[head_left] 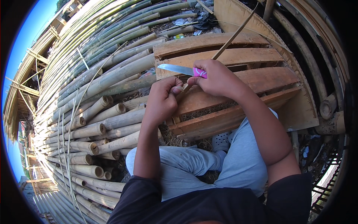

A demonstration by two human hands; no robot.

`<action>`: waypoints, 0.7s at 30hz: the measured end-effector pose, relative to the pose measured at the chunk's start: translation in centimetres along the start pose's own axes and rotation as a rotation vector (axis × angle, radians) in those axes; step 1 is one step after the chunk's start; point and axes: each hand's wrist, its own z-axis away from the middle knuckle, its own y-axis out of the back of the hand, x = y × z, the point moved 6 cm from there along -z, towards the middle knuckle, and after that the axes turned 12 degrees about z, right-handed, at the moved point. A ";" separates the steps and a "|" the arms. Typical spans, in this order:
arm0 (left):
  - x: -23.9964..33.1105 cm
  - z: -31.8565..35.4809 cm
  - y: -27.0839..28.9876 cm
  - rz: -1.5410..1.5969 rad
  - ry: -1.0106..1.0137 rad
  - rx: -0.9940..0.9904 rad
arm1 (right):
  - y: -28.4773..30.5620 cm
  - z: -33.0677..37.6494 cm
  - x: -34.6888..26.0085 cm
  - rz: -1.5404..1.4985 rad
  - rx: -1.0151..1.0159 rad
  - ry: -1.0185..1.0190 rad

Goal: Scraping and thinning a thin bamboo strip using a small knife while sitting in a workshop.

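Note:
My right hand (210,78) is closed around the pink handle of a knife (177,69). The blade points left, above my left hand. A long, thin bamboo strip (235,34) slants down from the upper right and passes behind my right hand. Its lower end (183,89) shows between my two hands. My left hand (164,95) is closed, with thumb and fingers pinching that end. Whether my right fingers also press on the strip is hidden. Both hands are over a low slatted wooden pallet (238,56).
Many bamboo poles (112,89) lie stacked along the left, cut ends toward me. Loose thin strips (69,149) rest across them. A curved plywood sheet (298,108) borders the pallet at right. Plastic litter (197,22) lies beyond. My legs (186,160) are folded beneath my arms.

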 end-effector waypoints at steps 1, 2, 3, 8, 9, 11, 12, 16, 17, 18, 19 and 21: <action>-0.3 0.1 0.0 -0.003 -0.001 0.001 | 0.0 0.0 -0.1 0.018 -0.010 -0.015; -0.4 0.3 0.2 0.036 -0.021 0.041 | -0.1 -0.1 -0.2 0.017 -0.009 -0.013; -0.5 0.5 0.5 0.075 -0.041 0.081 | -0.1 -0.1 -0.3 0.002 -0.012 -0.014; -1.3 1.0 1.5 0.504 0.111 0.139 | 0.5 0.3 -0.5 -0.007 -0.024 -0.017; -0.7 1.0 1.5 0.421 0.081 0.090 | 0.4 0.3 -0.5 0.015 -0.024 -0.008; 0.3 0.9 1.7 0.339 0.053 0.037 | 0.4 0.3 -0.4 0.036 -0.022 -0.003; 0.4 0.9 1.6 0.332 0.061 -0.018 | 0.3 0.3 -0.3 0.036 -0.020 0.008; 0.0 1.0 2.1 0.223 0.129 -0.061 | 0.5 0.4 -0.8 -0.028 -0.030 0.015; 0.2 0.9 2.0 0.224 0.130 -0.061 | 0.4 0.4 -0.7 -0.028 -0.031 0.014; -0.1 0.8 1.9 0.236 0.248 -0.035 | 0.4 0.3 -0.7 -0.003 -0.021 0.019; -0.5 0.9 1.9 0.248 0.366 -0.009 | 0.4 0.4 -0.7 0.021 -0.010 0.024; -0.6 0.7 1.7 0.258 0.368 -0.007 | 0.5 0.4 -0.7 0.052 -0.004 0.028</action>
